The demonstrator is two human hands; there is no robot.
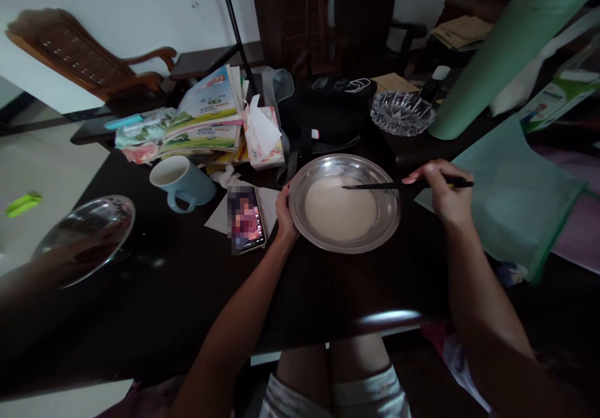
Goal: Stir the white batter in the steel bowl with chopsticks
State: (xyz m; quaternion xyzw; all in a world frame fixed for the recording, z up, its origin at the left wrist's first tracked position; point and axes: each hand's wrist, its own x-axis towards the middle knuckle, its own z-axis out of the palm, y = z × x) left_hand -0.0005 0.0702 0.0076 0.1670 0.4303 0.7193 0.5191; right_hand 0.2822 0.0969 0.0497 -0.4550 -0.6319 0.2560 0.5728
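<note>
bowl (375, 174): your silver one, pale cream batter
chopsticks (398, 185): black
mug (182, 182): light blue
desk (164, 293): dark, glossy

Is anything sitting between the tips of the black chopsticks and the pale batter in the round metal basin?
Nothing visible: the black chopsticks in the right hand reach over the round metal basin rim straight to the pale batter.

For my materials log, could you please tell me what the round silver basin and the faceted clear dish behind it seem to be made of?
The round silver basin looks like polished metal, probably stainless steel: its rim gleams grey. The faceted clear dish looks like cut glass or crystal, see-through with sparkling facets, though clear plastic cannot be ruled out.
</note>
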